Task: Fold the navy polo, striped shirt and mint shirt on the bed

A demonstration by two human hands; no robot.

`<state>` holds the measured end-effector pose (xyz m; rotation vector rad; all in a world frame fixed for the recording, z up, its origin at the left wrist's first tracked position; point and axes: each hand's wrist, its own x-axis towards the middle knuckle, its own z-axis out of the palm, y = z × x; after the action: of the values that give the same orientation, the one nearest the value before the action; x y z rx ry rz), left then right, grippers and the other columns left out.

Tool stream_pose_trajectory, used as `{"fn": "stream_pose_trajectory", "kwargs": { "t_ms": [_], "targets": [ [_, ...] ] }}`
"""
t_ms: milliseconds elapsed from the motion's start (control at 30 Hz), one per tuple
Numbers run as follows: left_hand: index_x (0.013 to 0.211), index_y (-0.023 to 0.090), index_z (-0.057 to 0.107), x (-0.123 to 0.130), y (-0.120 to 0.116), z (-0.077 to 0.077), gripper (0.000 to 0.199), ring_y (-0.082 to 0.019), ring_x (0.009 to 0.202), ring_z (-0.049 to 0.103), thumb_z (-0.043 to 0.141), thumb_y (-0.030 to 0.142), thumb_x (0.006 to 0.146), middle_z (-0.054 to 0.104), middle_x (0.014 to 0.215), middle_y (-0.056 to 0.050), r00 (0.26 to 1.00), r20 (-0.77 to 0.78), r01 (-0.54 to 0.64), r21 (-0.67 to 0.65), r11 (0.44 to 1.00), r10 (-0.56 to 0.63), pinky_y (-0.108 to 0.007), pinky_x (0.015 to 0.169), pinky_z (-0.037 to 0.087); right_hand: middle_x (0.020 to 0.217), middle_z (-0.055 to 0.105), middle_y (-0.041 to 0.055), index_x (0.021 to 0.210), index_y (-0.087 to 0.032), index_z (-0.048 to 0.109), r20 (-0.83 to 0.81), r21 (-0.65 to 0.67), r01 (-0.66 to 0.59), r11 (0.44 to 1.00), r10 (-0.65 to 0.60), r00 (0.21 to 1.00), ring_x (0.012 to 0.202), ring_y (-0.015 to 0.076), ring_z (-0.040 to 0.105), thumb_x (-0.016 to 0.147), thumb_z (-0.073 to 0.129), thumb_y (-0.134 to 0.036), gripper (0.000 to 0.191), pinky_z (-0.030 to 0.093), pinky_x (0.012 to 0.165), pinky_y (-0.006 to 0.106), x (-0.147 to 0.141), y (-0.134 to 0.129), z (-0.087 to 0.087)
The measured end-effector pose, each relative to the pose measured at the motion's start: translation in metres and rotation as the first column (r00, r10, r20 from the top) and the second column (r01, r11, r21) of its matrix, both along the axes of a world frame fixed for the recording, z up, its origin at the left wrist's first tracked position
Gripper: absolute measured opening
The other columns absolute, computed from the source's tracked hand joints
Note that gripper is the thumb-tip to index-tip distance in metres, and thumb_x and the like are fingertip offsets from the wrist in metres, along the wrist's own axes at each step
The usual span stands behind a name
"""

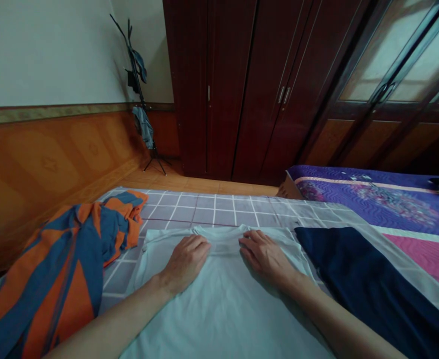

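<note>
A pale, light-coloured T-shirt [219, 299] lies spread over the bed in front of me, its collar edge facing away. My left hand [187, 262] rests palm down on the shirt, left of the collar, with its fingers slightly bent and nothing visible in them. On the other side of the collar, my right hand [266, 257] also lies on the cloth, its fingers loosely stretched and apart. The fingertips of both hands point inward, with a strip of shirt between them.
A crumpled orange and blue garment [70, 264] lies to the left, and folded dark navy cloth [369, 279] to the right, on the grey checked bedsheet [223, 207]. Beyond are a purple bed cover [339, 199], a dark red wardrobe [234, 89] and a coat stand [139, 94].
</note>
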<state>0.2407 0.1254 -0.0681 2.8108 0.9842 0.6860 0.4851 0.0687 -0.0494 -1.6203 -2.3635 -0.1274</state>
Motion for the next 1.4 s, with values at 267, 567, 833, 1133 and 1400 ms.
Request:
{"fn": "stream_pose_trajectory", "kwargs": {
  "t_ms": [267, 567, 833, 1133, 1400],
  "targets": [
    [0.126, 0.016, 0.053, 0.007, 0.000, 0.005, 0.038, -0.027, 0.128, 0.042, 0.047, 0.033, 0.093, 0.050, 0.136, -0.012, 0.981, -0.163, -0.115, -0.084, 0.990, 0.101, -0.047, 0.108, 0.032, 0.137, 0.048, 0.0164, 0.130, -0.013, 0.052, 0.017, -0.007, 0.063, 0.998, -0.063, 0.998, 0.127, 0.0292, 0.043, 0.093, 0.043, -0.036, 0.044, 0.038, 0.103, 0.047, 0.007, -0.002, -0.011],
    [0.146, 0.024, 0.026, -0.009, 0.001, 0.010, 0.067, -0.030, 0.143, 0.004, 0.037, 0.060, 0.091, 0.014, 0.156, -0.009, 0.943, -0.329, -0.153, -0.286, 0.946, 0.054, -0.055, 0.114, 0.008, 0.145, 0.037, 0.0178, 0.138, -0.013, 0.044, 0.109, -0.006, 0.105, 0.994, -0.104, 0.989, 0.135, 0.0335, 0.031, 0.089, 0.044, -0.054, 0.063, 0.034, 0.105, 0.050, 0.018, -0.003, -0.024],
    [0.149, 0.023, 0.015, -0.024, 0.010, 0.014, 0.076, -0.027, 0.143, -0.001, 0.025, 0.069, 0.089, 0.006, 0.156, -0.009, 0.939, -0.340, -0.081, -0.336, 0.938, -0.040, -0.051, 0.114, 0.003, 0.142, 0.041, 0.0185, 0.140, -0.014, 0.039, 0.161, 0.087, 0.250, 0.964, -0.261, 0.952, 0.134, 0.0345, 0.031, 0.091, 0.033, -0.061, 0.068, 0.034, 0.102, 0.055, 0.043, 0.006, -0.045],
    [0.149, 0.023, 0.017, -0.044, 0.030, 0.009, 0.072, -0.028, 0.143, 0.003, 0.030, 0.063, 0.091, 0.010, 0.156, -0.010, 0.931, -0.363, -0.152, -0.260, 0.954, 0.050, -0.054, 0.113, 0.005, 0.143, 0.039, 0.0197, 0.139, -0.015, 0.041, 0.113, 0.106, 0.255, 0.961, -0.266, 0.957, 0.135, 0.0365, 0.028, 0.090, 0.033, -0.061, 0.068, 0.033, 0.102, 0.058, 0.042, 0.005, -0.042],
    [0.146, 0.026, 0.025, -0.020, 0.005, 0.016, 0.056, -0.024, 0.143, 0.010, 0.033, 0.050, 0.096, 0.020, 0.155, -0.004, 0.957, -0.275, 0.010, -0.280, 0.960, -0.090, -0.048, 0.115, 0.009, 0.152, 0.022, 0.0145, 0.148, -0.020, 0.022, 0.119, -0.043, -0.168, 0.985, 0.172, 0.978, 0.140, 0.0294, 0.016, 0.092, 0.037, -0.056, 0.068, 0.027, 0.110, 0.050, 0.003, -0.019, -0.017]
  ]
}}
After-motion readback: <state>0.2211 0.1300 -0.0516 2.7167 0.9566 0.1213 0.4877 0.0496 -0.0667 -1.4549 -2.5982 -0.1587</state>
